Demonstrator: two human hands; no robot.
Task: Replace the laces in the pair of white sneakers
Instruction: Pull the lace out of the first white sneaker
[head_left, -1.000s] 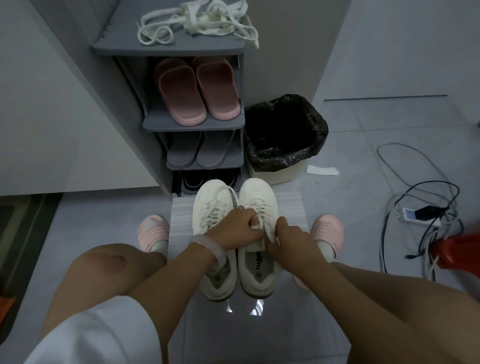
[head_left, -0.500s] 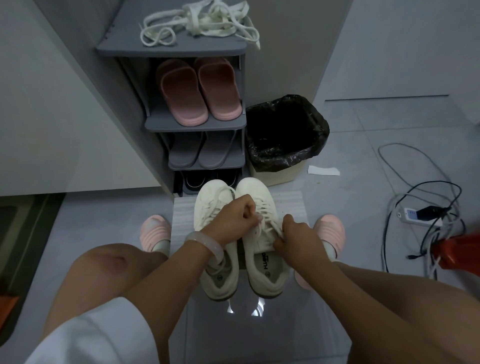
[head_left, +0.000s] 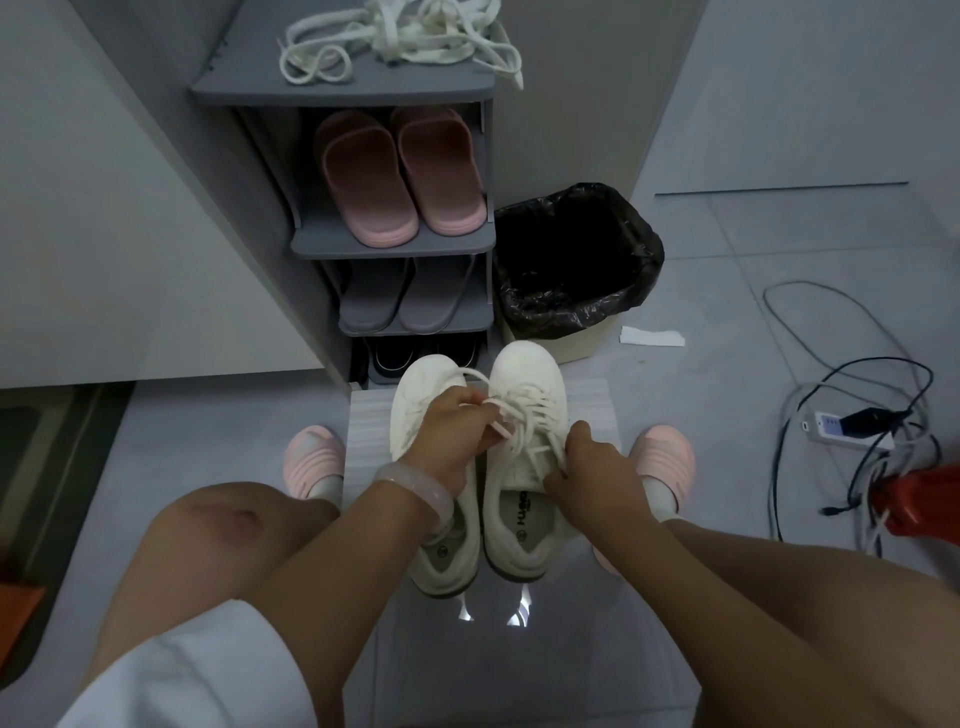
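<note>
Two white sneakers stand side by side on a pale mat (head_left: 597, 405) between my feet. The right sneaker (head_left: 524, 374) has loosened white laces (head_left: 530, 415) across its tongue. My left hand (head_left: 452, 436) reaches over the left sneaker (head_left: 415, 389) and pinches a lace strand near the right sneaker's eyelets. My right hand (head_left: 592, 467) grips the right sneaker's outer side and pinches a lace there. A heap of loose white laces (head_left: 395, 41) lies on top of the grey shoe rack (head_left: 343, 88).
The rack holds pink slippers (head_left: 400, 176) and grey slippers (head_left: 395, 296). A bin with a black bag (head_left: 576, 265) stands right of it. A power strip (head_left: 841, 428) and tangled cables lie on the floor at right, by a red object (head_left: 924, 499).
The right sneaker has shifted forward and tilted slightly. My left hand has drawn lace out toward the left sneaker; my right hand has moved to the shoe's outer side.
</note>
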